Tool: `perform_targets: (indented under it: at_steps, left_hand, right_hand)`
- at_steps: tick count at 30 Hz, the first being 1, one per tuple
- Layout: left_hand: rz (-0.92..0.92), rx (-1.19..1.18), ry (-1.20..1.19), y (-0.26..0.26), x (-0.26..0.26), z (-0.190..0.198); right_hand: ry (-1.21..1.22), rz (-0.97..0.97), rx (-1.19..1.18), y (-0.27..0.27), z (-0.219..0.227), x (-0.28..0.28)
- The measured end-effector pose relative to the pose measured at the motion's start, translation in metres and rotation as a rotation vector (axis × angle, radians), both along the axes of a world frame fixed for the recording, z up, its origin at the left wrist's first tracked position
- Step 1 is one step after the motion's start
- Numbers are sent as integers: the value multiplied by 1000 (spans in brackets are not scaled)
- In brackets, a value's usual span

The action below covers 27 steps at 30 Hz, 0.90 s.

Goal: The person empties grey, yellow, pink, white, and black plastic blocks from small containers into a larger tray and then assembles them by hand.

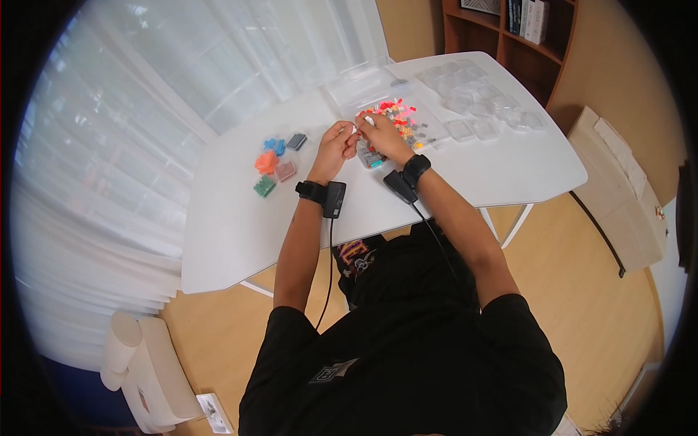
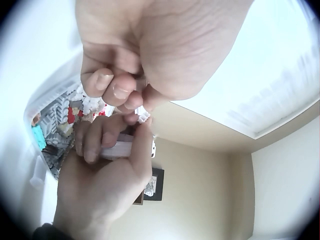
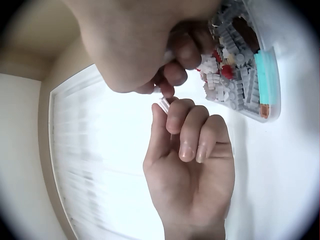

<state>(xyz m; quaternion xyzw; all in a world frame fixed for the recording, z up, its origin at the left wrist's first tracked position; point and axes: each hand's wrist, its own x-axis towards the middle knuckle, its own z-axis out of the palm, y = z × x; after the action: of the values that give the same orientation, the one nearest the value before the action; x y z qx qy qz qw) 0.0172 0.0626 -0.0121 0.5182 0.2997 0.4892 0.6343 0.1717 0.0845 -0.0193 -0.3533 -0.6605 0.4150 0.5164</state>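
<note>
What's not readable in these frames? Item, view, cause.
Small white piece: full shape, left wrist view; fingertips cover it.
White block in the right hand: full outline, left wrist view; curled fingers cover it.
Brick box: one end, right wrist view; top edge cuts it.
Books: titles, head view; too small.

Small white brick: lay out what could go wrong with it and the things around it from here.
The brick sits right at the fingertips of the left hand, so it could slip and get lost among the mixed pieces in the box.

The right hand also grips a white block, which might loosen while its fingers work.

The left arm could brush the orange pile beside it.
</note>
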Motion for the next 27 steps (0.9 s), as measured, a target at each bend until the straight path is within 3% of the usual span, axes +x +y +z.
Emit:
perform_targets:
  at_steps: [1, 3, 6, 10, 12, 15, 27]
  left_hand:
    - [0, 0, 0, 0, 0, 0]
    - [41, -5, 13, 0, 1, 0]
    - [106, 15, 63, 0, 1, 0]
    - [156, 29, 91, 0, 1, -1]
    - [148, 61, 91, 1, 1, -2]
    - [138, 52, 54, 0, 2, -1]
    - [78, 52, 115, 0, 6, -3]
  right_hand:
    - [0, 0, 0, -2, 2, 0]
    - [-103, -207, 129, -4, 4, 0]
    - [-84, -296, 118, -5, 3, -1]
    - [-125, -261, 166, -5, 2, 0]
    - [-150, -102, 100, -8, 5, 0]
    - [-107, -60, 124, -5, 2, -1]
    - [-59, -45, 131, 4, -5, -3]
